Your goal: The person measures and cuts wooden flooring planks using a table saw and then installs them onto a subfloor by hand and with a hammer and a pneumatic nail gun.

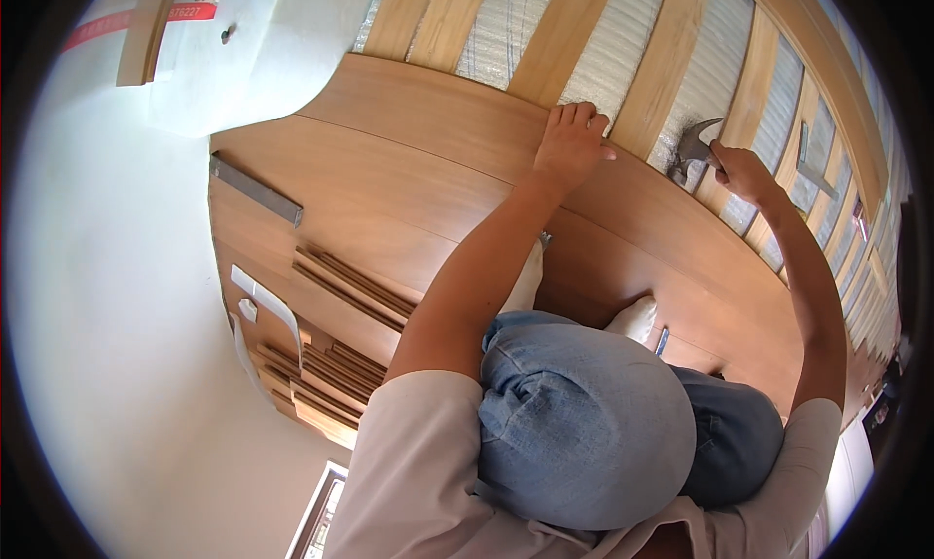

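Note:
Brown wood-look floorboards (409, 131) lie beneath me, their far edge running across pale wooden battens (654, 63). My left hand (574, 145) rests on that edge, its fingers reaching over it and the thumb apart. It holds nothing. In my right hand (747, 175) is a claw hammer (696, 143), gripped by the handle; its head is low over the battens, just beyond the boards. I cannot tell whether the head touches anything. Silvery padded sheeting (589, 48) shows between the battens. My bent knees (589, 423) in blue denim hide the boards below them.
A grey metal bar (258, 189) lies on the boards at left, near the white wall (107, 228). Narrow brown strips (350, 291) and a curved white strip (268, 301) are closer. A long loose board (827, 48) crosses the battens at far right, near a metal tool (815, 175).

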